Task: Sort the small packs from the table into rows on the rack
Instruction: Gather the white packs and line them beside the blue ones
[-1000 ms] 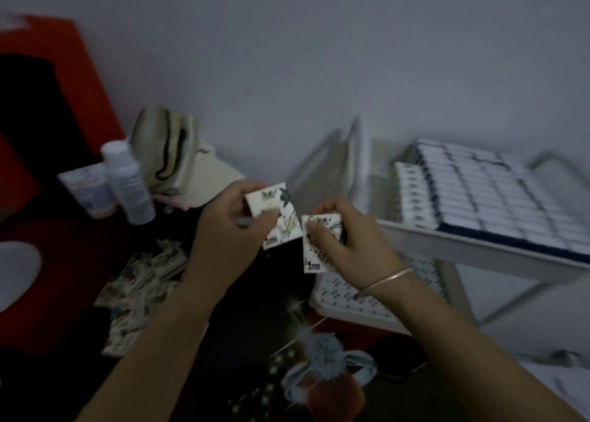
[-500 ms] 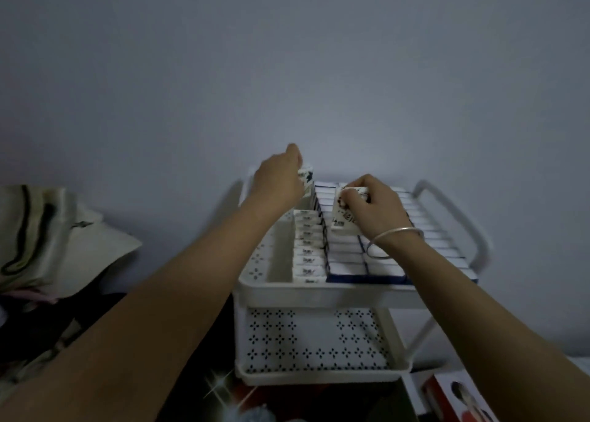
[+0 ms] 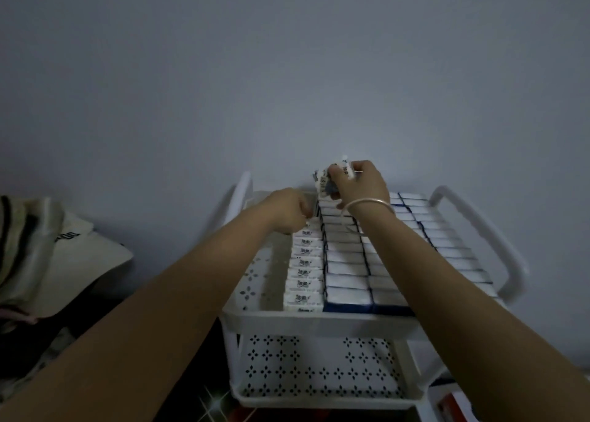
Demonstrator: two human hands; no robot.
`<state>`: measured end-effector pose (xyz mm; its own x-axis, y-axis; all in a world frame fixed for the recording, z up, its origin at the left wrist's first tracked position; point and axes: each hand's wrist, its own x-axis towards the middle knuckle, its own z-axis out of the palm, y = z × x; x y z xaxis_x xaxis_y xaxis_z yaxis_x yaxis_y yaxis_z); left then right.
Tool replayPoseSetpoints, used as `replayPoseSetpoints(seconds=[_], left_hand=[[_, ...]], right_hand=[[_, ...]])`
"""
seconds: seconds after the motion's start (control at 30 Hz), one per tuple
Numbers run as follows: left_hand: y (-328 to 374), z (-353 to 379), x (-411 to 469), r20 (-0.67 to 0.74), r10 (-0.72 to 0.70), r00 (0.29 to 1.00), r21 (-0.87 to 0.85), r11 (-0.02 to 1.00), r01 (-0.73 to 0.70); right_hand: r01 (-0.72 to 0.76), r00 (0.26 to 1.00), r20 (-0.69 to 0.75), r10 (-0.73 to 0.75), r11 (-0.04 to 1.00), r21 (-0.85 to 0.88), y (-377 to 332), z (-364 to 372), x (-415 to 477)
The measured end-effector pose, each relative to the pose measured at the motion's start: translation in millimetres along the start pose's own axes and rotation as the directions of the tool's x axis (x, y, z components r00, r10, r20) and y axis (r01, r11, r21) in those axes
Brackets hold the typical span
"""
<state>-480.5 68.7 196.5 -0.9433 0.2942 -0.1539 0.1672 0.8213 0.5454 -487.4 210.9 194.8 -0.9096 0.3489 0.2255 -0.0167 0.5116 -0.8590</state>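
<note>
The white rack's top tray (image 3: 319, 321) holds several rows of small white packs (image 3: 348, 281) standing on edge. The leftmost row (image 3: 303, 275) shows printed tops. My left hand (image 3: 287, 211) is at the far end of that row, fingers curled down over a pack whose white edge (image 3: 306, 222) just shows under them. My right hand (image 3: 360, 185), with a bangle on the wrist, grips another small pack (image 3: 324, 182) raised above the far end of the neighbouring row.
A strip of bare tray floor (image 3: 258, 278) lies left of the rows. The rack has a perforated lower shelf (image 3: 319, 367) and side handles (image 3: 479, 230). A beige cap (image 3: 64, 255) lies at the left. A red-and-white box (image 3: 447, 405) sits at the bottom right.
Both hands carried packs from the table over to the rack. My left hand has since dropped to the far end of the left row, and my right hand has moved farther back.
</note>
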Motion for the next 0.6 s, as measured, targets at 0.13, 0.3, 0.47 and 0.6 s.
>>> replayPoseSetpoints(seconds=[0.13, 0.3, 0.47, 0.6], left_hand=[[4.6, -1.5, -3.7, 0.164, -0.252, 0.954, -0.363, 0.883, 0.296], [0.7, -5.4, -5.6, 0.243, -0.307, 0.920, -0.609, 0.690, 0.391], [2.2, -10.9, -12.8, 0.255, -0.338, 0.906, -0.672, 0.612, 0.418], [4.6, -10.5, -16.8, 0.286, -0.328, 0.900, -0.635, 0.639, 0.434]], right_hand=[[0.091, 0.996, 0.026, -0.090, 0.995, -0.050, 8.0, 14.5, -1.5], [0.326, 0.945, 0.116, -0.305, 0.888, -0.324, 11.6, 16.3, -2.6], [0.640, 0.765, 0.402, -0.503, 0.531, -0.555, 5.9, 16.8, -5.4], [0.651, 0.759, 0.458, -0.462, 0.537, -0.537, 15.4, 22.6, -1.6]])
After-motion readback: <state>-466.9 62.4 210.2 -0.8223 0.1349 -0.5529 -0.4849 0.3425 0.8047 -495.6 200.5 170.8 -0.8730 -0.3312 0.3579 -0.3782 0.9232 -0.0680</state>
